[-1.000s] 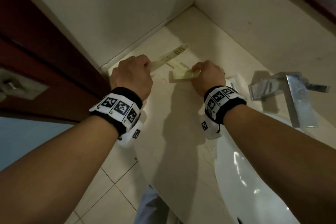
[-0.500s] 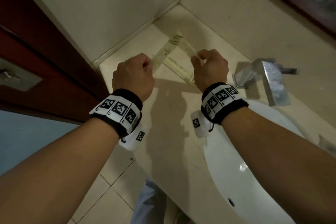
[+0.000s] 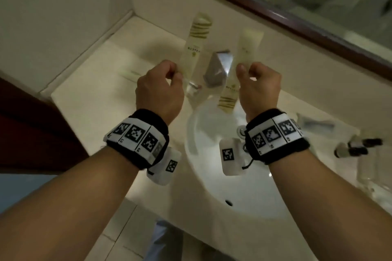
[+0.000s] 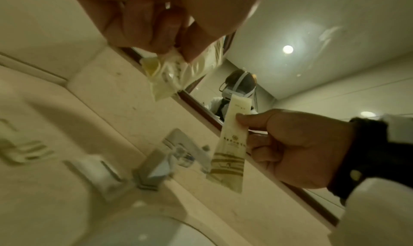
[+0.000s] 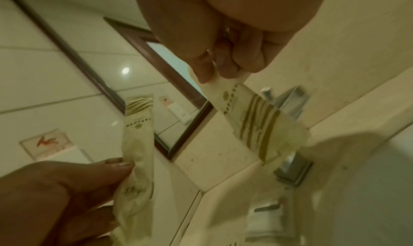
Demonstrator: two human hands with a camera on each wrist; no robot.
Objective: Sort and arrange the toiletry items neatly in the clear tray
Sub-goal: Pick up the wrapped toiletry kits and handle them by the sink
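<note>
Above the basin (image 3: 244, 186), two hands, two sachets. Left hand (image 3: 159, 89) curled, thumb and fingers pinching the lower end of one long pale sachet (image 3: 194, 48); striped end up, printed line below the stripes, wrapper crumpled where gripped. Right hand (image 3: 258, 87) curled likewise, thumb pressed against the middle of a second sachet (image 3: 247, 48); this one inverted, plain end up, gold stripes hanging below the fist. Both sachets roughly upright, side by side, well apart from each other, neither touching the counter (image 3: 95, 91).

Between the two sachets and behind them, one chrome tap (image 3: 218, 65) on the back edge of the counter. Left of the left hand, one more flat pale packet (image 3: 129, 74) lying on the stone, blurred. Right of the basin, two small bottles with dark caps (image 3: 358, 146) lying on their sides, close together; just beyond them one pale wrapped item (image 3: 314, 124), too blurred to name. Near the right edge, faint clear plastic, possibly the tray, not sharp enough to say.

Across the top, one dark-framed mirror (image 3: 297, 17), reflecting a hand and a sachet. On each wrist, one black band with white coded markers.
</note>
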